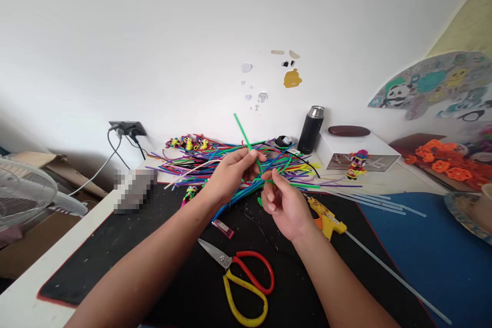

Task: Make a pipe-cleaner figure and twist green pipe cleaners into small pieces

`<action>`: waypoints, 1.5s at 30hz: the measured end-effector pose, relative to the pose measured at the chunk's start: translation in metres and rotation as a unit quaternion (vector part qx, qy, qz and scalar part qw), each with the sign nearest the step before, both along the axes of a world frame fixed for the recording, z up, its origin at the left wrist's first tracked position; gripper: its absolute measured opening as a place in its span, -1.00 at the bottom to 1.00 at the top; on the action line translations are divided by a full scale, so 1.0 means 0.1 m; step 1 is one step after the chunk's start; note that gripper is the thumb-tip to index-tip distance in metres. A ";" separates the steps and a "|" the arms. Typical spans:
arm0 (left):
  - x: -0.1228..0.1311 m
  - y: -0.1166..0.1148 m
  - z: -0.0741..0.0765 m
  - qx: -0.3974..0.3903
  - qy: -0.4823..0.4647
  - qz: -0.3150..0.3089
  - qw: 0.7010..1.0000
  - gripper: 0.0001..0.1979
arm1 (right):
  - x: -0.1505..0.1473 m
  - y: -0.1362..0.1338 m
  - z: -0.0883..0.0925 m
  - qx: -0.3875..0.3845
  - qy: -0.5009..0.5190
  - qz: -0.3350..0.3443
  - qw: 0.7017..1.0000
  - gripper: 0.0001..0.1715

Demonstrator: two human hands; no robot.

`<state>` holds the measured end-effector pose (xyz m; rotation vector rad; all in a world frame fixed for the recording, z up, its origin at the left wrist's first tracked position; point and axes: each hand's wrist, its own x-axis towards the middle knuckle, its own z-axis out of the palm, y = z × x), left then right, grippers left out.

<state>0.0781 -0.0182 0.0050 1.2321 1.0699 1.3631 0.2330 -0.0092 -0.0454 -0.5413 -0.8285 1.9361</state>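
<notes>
Green pipe cleaner [245,138] sits at the centre of the frame, pinched between your 2 hands above the black mat [154,251]. Your left hand [230,171] grasps its middle with thumb and fingers, and its free end slants toward the upper left. Your right hand [286,205] pinches the lower part, just right of the left hand. Behind them lies a pile of coloured pipe cleaners [184,166]. Scissors [246,277] lie at lower centre, with a glue gun [326,215] to their upper right.
</notes>
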 end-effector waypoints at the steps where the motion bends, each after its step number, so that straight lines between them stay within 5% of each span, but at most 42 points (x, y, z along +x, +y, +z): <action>1: 0.04 0.05 0.01 0.021 0.022 -0.006 1.000 -0.55 | 0.01 0.02 0.01 -0.003 -0.001 -0.008 1.000 -0.48; 16: -0.08 0.05 -0.17 0.005 0.020 -0.045 0.999 -0.50 | 0.13 0.15 0.05 -0.012 -0.018 -0.073 0.997 -0.46; 22: 0.04 0.05 -0.25 0.043 0.141 -0.051 0.988 -0.45 | 0.16 0.21 0.01 -0.011 -0.072 -0.143 0.987 -0.39; 26: -0.07 0.07 -0.22 0.041 0.194 -0.057 0.979 -0.49 | 0.18 0.22 0.01 -0.001 -0.082 -0.165 0.983 -0.37; 34: -0.10 0.09 -0.19 -0.023 0.068 -0.087 0.994 -0.43 | 0.12 0.16 0.01 0.063 -0.117 -0.159 0.978 -0.31; 45: -0.21 0.06 -0.11 -0.015 0.131 -0.048 0.990 -0.49 | 0.09 0.17 -0.02 0.083 -0.139 -0.178 0.971 -0.29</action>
